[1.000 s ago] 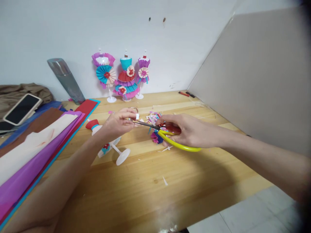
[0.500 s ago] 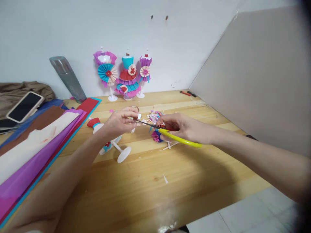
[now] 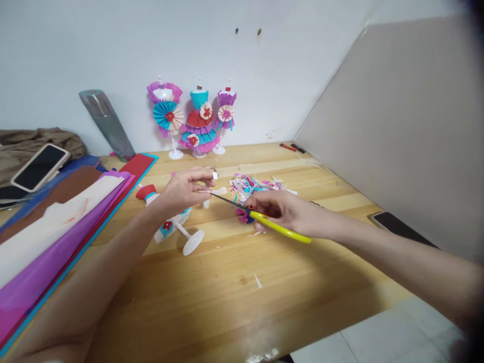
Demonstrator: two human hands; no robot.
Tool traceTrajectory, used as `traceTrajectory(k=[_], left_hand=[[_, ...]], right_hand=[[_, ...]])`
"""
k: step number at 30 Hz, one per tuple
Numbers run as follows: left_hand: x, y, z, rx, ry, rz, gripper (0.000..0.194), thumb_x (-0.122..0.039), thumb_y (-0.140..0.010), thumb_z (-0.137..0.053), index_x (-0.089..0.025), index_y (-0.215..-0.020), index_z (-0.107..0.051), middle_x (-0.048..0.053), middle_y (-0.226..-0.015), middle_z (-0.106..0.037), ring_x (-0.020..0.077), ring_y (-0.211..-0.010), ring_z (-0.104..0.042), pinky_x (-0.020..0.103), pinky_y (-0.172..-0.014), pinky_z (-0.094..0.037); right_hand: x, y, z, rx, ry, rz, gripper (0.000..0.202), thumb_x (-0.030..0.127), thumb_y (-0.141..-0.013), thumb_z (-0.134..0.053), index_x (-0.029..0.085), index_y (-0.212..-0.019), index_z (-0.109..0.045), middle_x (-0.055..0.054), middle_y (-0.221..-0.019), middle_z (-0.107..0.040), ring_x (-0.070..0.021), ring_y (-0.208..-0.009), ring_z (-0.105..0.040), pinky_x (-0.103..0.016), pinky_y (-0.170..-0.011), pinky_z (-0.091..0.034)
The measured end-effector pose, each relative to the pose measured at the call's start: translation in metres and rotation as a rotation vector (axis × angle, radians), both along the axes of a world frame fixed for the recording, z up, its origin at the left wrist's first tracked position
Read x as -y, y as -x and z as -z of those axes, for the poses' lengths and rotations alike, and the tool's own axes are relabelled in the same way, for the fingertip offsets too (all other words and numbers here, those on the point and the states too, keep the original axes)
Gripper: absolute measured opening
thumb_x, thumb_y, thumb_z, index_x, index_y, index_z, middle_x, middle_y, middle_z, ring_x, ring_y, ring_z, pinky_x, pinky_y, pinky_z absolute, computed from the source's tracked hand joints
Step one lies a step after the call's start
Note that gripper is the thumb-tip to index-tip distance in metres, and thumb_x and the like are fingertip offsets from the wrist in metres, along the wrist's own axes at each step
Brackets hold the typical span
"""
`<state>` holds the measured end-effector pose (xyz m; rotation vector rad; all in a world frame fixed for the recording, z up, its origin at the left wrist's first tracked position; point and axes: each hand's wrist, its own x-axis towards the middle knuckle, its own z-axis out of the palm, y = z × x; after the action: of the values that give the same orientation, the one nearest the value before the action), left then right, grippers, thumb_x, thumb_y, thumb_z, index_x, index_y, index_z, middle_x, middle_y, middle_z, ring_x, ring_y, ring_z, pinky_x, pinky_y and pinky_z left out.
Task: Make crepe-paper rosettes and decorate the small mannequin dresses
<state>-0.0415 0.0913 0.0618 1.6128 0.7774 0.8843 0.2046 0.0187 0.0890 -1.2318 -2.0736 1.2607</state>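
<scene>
My left hand pinches a thin, pale paper strip. A small white square piece is at its index fingertip. My right hand is closed round yellow-handled scissors, whose dark blades point left and meet the strip close to my left fingertips. Whether the blades are fully closed I cannot tell. Beneath my left hand a small mannequin in red, blue and white paper lies on its side, partly hidden by the wrist. Behind my right hand is a heap of coloured paper scraps, with a pink and blue pleated rosette in front.
Three dressed mannequins stand along the wall. Coloured paper sheets are stacked at the left, near a phone and a leaning grey bottle. A dark phone lies beyond my right forearm, by the partition.
My right hand and the scissors have moved slightly down and toward me, uncovering more of the scrap heap and the dark phone at the right. My left hand has barely moved.
</scene>
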Motion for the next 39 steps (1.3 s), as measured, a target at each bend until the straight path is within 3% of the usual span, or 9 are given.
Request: traceTrajectory(k=[6, 10, 16, 20, 22, 25, 28, 32, 39], left_hand=[[-0.004, -0.002, 0.006, 0.011, -0.064, -0.032, 0.035, -0.02, -0.059, -0.075, -0.015, -0.093, -0.073, 0.009, -0.11, -0.06, 0.0186, -0.089, -0.064, 0.035, -0.077, -0.057], [-0.006, -0.001, 0.008, 0.023, -0.072, -0.037, 0.034, -0.019, -0.06, -0.074, -0.015, -0.094, -0.073, 0.01, -0.117, -0.059, 0.0185, -0.092, -0.064, 0.036, -0.081, -0.057], [-0.007, 0.001, 0.009, 0.016, -0.151, -0.048, 0.035, -0.021, -0.062, -0.073, -0.015, -0.097, -0.072, 0.01, -0.112, -0.059, 0.0195, -0.092, -0.065, 0.039, -0.081, -0.059], [-0.002, -0.003, 0.009, -0.038, -0.331, -0.065, 0.029, -0.021, -0.069, -0.068, -0.017, -0.097, -0.071, 0.009, -0.111, -0.059, 0.017, -0.089, -0.065, 0.034, -0.078, -0.06], [0.003, -0.005, 0.007, -0.07, -0.418, -0.074, 0.028, -0.02, -0.071, -0.066, -0.017, -0.098, -0.071, 0.008, -0.11, -0.059, 0.0158, -0.087, -0.065, 0.032, -0.077, -0.06], [0.01, -0.006, 0.002, -0.116, -0.497, -0.088, 0.028, -0.018, -0.075, -0.064, -0.017, -0.102, -0.07, 0.009, -0.113, -0.06, 0.0149, -0.085, -0.066, 0.031, -0.079, -0.06], [0.014, -0.006, -0.001, -0.148, -0.532, -0.076, 0.027, -0.018, -0.077, -0.064, -0.017, -0.103, -0.07, 0.01, -0.113, -0.06, 0.0163, -0.087, -0.067, 0.031, -0.079, -0.061], [0.013, -0.007, 0.0, -0.143, -0.484, -0.091, 0.026, -0.018, -0.075, -0.065, -0.018, -0.1, -0.071, 0.01, -0.114, -0.061, 0.017, -0.089, -0.066, 0.03, -0.08, -0.06], [0.003, -0.005, 0.002, -0.03, -0.24, -0.109, 0.034, -0.029, -0.067, -0.075, -0.015, -0.097, -0.072, 0.012, -0.117, -0.06, 0.0205, -0.093, -0.065, 0.037, -0.081, -0.059]], right_hand=[[0.025, -0.006, 0.011, 0.016, -0.079, 0.078, 0.032, 0.037, -0.074, -0.07, 0.017, -0.097, -0.059, 0.006, -0.065, -0.043, -0.009, -0.055, -0.04, -0.022, -0.051, -0.036], [0.038, -0.008, 0.018, 0.306, -0.222, -0.062, 0.031, 0.026, -0.077, -0.066, 0.017, -0.106, -0.061, 0.002, -0.068, -0.053, -0.0122, -0.058, -0.047, -0.024, -0.054, -0.039], [0.057, 0.003, 0.045, 0.483, -0.252, -0.276, 0.051, 0.014, -0.082, -0.058, 0.016, -0.132, -0.054, -0.014, -0.116, -0.062, -0.0215, -0.1, -0.063, -0.032, -0.085, -0.051], [0.057, 0.014, 0.039, 0.554, -0.38, -0.169, 0.024, 0.017, -0.088, -0.052, 0.015, -0.105, -0.069, -0.011, -0.088, -0.07, -0.0226, -0.082, -0.067, -0.034, -0.073, -0.052], [0.045, 0.017, 0.03, 0.473, -0.443, 0.029, 0.02, 0.022, -0.09, -0.051, 0.016, -0.094, -0.07, -0.01, -0.08, -0.07, -0.0213, -0.071, -0.067, -0.033, -0.065, -0.051], [0.012, 0.022, 0.022, 0.094, -0.462, 0.305, 0.035, 0.035, -0.085, -0.06, 0.013, -0.111, -0.065, -0.014, -0.104, -0.07, -0.0222, -0.082, -0.069, -0.034, -0.069, -0.053], [-0.018, 0.031, 0.022, -0.235, -0.266, 0.296, 0.051, 0.048, -0.081, -0.061, 0.012, -0.116, -0.061, -0.016, -0.109, -0.069, -0.0238, -0.088, -0.069, -0.034, -0.068, -0.055], [-0.035, 0.047, 0.027, -0.343, -0.048, 0.236, 0.044, 0.05, -0.076, -0.064, 0.013, -0.1, -0.065, -0.009, -0.086, -0.07, -0.018, -0.07, -0.067, -0.028, -0.057, -0.05], [-0.042, 0.046, 0.041, -0.396, -0.005, 0.298, 0.034, 0.049, -0.071, -0.069, 0.016, -0.067, -0.06, 0.0, -0.054, -0.06, -0.0105, -0.047, -0.054, -0.023, -0.049, -0.043]])
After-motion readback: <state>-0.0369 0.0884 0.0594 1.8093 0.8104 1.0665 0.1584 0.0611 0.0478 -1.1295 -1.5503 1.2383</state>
